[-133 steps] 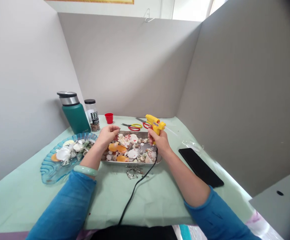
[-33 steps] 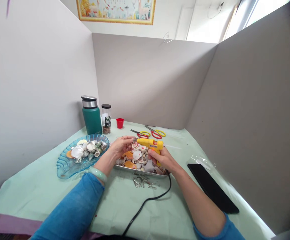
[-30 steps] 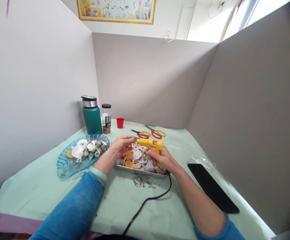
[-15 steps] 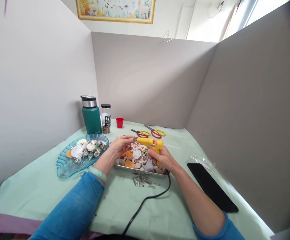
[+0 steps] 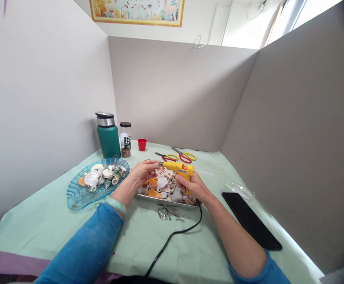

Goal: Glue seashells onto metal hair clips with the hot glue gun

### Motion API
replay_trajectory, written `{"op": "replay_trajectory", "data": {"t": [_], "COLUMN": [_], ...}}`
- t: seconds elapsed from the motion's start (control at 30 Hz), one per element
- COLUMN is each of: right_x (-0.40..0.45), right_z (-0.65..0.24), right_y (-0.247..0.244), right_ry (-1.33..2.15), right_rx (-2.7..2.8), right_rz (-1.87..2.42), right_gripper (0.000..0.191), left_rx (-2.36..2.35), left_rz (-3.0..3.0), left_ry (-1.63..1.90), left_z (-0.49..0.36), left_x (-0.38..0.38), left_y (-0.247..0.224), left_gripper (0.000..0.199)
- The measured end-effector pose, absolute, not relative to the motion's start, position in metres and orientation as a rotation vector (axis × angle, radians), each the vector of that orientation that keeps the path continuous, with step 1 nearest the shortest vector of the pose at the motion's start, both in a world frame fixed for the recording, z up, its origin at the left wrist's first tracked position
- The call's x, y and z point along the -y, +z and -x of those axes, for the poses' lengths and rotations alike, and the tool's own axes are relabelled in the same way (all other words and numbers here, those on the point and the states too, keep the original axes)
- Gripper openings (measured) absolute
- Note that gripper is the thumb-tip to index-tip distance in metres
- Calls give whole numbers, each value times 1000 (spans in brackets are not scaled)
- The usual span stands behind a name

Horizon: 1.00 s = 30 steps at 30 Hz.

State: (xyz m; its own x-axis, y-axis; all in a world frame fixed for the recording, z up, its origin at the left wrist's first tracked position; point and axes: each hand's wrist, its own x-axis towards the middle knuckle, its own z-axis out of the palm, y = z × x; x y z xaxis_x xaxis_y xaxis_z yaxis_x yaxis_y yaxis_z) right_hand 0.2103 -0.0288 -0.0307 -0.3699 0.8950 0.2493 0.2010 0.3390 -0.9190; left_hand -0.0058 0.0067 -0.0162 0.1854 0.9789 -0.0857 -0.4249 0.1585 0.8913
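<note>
Shells (image 5: 154,193) filled the metal tray (image 5: 163,201) in the middle of the table (image 5: 207,248), and above them I had the yellow glue gun (image 5: 176,168), its nozzle (image 5: 161,163) facing left. From my remote view the right hand (image 5: 194,186) was wrapped around the grip, with a clear glue stick (image 5: 205,172) jutting from the back and a black cord (image 5: 172,235) curving toward the near edge. The left hand (image 5: 144,172) was right at the nozzle, thumb and fingers pinched narrow; I could not tell whether a small piece sat between them. A pale green bangle (image 5: 116,205) circled that wrist. Just in front of the tray I saw a little pile of metal clips (image 5: 166,213). To the left lay a blue dish (image 5: 77,201) bearing another heap of shells (image 5: 100,177), and beyond it stood a green flask (image 5: 109,141), a black-lidded jar (image 5: 125,136) and a red cup (image 5: 142,144). Two pairs of scissors (image 5: 187,157) lay behind the tray. Over on the right I made out a flat black slab (image 5: 251,221) beside crinkled clear plastic (image 5: 237,190).
</note>
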Motion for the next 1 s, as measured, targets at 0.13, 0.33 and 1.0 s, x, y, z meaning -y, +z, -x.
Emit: {"op": "replay_trajectory", "data": {"t": [0.13, 0.33, 1.0], "right_x": [30, 29, 34], "right_z": [-210, -211, -209], "right_y": [-29, -30, -25], "right_ry": [1125, 1070, 1065], "right_rx": [1809, 1772, 1812], "right_rz": [964, 1008, 1015], "right_gripper": [37, 39, 40], "left_rx": [-838, -830, -838], "left_rz": [-847, -867, -872], "left_ry": [1196, 1161, 1189], "left_z": [6, 5, 6], "left_x": [-7, -5, -4], "left_y": [-16, -14, -14], "left_gripper": [19, 19, 19]}}
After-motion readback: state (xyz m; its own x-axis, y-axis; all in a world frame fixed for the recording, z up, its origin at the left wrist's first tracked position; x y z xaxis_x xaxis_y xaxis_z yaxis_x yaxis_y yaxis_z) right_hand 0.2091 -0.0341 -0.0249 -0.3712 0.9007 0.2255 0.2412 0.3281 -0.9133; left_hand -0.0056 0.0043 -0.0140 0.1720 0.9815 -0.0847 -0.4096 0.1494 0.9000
